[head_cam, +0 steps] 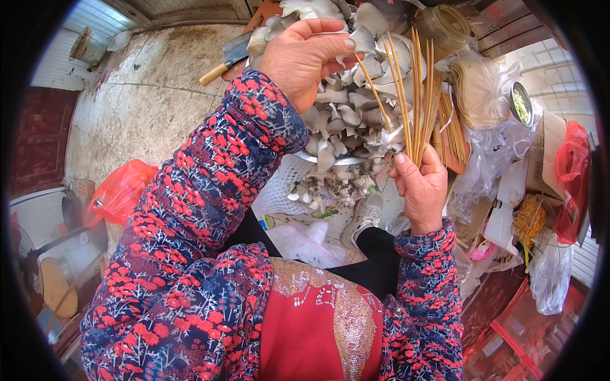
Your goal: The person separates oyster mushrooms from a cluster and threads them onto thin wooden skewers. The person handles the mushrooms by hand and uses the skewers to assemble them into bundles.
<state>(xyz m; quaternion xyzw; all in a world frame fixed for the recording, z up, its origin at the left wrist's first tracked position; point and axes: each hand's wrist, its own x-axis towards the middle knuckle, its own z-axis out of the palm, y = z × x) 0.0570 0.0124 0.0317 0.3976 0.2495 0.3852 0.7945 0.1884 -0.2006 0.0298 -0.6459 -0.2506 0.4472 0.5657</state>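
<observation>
My left hand (305, 57) is raised over a heap of grey oyster mushrooms (350, 114), pinching a mushroom piece (363, 39) between thumb and fingers. The tip of one slanting bamboo skewer (374, 93) meets that piece or lies just beside it; which, I cannot tell. Lower right, my right hand (421, 185) grips a fanned bundle of bamboo skewers (418, 100), tips upward. A torn mushroom piece (391, 139) sits at the slanting skewer's lower end, by my right thumb. The heap fills a round metal-rimmed vessel (350, 161).
A cleaver (237, 47) with a wooden handle lies at the heap's upper left. More skewers (452, 131) rest on an orange board at right, near a jar (442, 26), plastic bags (481, 85) and an open tin (520, 104). Mushroom stems (340, 183) lie below the vessel.
</observation>
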